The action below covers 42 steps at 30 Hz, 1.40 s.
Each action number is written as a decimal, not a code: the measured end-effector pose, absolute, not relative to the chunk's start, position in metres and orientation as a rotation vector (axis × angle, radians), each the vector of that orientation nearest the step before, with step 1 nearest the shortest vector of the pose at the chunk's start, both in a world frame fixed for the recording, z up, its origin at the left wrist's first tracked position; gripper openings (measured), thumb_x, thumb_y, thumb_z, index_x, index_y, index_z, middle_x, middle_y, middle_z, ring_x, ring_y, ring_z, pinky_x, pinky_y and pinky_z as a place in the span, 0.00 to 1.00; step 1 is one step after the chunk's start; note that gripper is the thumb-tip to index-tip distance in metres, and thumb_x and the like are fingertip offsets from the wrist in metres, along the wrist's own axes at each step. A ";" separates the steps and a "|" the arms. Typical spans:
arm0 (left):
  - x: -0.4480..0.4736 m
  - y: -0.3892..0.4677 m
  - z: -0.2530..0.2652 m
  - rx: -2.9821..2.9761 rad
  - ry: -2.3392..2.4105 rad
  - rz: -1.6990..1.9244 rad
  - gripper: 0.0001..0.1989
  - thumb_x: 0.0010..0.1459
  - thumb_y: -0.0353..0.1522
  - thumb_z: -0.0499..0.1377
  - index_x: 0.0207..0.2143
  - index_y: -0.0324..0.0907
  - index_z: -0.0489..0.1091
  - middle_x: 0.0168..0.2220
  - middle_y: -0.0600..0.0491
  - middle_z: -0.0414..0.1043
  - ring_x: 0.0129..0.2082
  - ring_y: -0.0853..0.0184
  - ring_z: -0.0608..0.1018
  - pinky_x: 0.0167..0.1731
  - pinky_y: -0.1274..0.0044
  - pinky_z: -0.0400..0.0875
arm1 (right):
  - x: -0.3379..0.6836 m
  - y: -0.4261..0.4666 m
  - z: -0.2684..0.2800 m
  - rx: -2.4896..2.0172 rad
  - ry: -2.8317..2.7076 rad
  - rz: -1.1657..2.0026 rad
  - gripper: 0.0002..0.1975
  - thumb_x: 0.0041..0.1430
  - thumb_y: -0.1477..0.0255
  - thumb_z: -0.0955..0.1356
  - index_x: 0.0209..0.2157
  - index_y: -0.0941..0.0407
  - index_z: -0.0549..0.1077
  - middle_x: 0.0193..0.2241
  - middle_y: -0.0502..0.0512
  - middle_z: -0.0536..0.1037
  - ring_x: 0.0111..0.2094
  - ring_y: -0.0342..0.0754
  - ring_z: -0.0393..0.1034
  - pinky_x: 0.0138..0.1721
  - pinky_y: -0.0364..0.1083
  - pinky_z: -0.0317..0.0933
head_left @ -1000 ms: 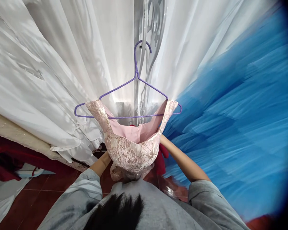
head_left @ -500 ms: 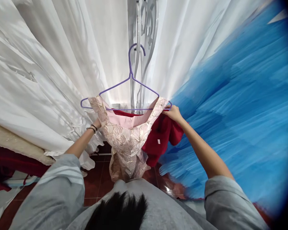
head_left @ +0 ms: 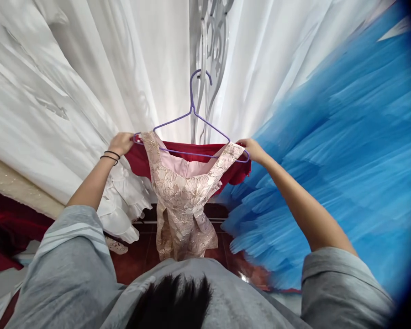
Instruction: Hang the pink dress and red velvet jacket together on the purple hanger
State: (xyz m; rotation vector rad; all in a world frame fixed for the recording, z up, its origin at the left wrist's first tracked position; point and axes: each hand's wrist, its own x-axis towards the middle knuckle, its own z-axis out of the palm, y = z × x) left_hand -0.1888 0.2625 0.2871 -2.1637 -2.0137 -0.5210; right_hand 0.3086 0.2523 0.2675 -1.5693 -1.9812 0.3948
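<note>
A pale pink dress (head_left: 188, 194) with shiny floral texture hangs by its wide straps on a purple hanger (head_left: 210, 124). The hanger's hook is around a grey scrollwork stand (head_left: 215, 59). Behind the dress, a dark red garment (head_left: 139, 160) stretches across between my hands. My left hand (head_left: 122, 143) is closed on the red garment's upper corner, beside the hanger's left end. At the other end, my right hand (head_left: 255, 150) is closed on the red garment's top edge, close against the hanger; the dress strap and hanger partly cover its fingertips.
White draped gowns (head_left: 71, 100) fill the left and back. A large blue tulle skirt (head_left: 329, 160) spreads along the right side. Below lies a dark red tiled floor (head_left: 137, 256). Red cloth (head_left: 13, 224) and a sparkly cream fabric (head_left: 23, 185) are at lower left.
My left hand has come out from behind the dress strap, up and left to the hanger's end. The red garment, which hung bunched at right, is now spread behind the dress.
</note>
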 end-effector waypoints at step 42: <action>0.000 0.114 0.221 -2.017 -1.633 -2.510 0.12 0.56 0.27 0.61 0.36 0.44 0.59 0.30 0.58 0.68 0.30 0.71 0.74 0.31 0.78 0.68 | 0.134 0.089 0.216 -1.247 -2.041 0.520 0.36 0.58 0.63 0.68 0.65 0.58 0.56 0.40 0.62 0.79 0.37 0.55 0.76 0.38 0.51 0.69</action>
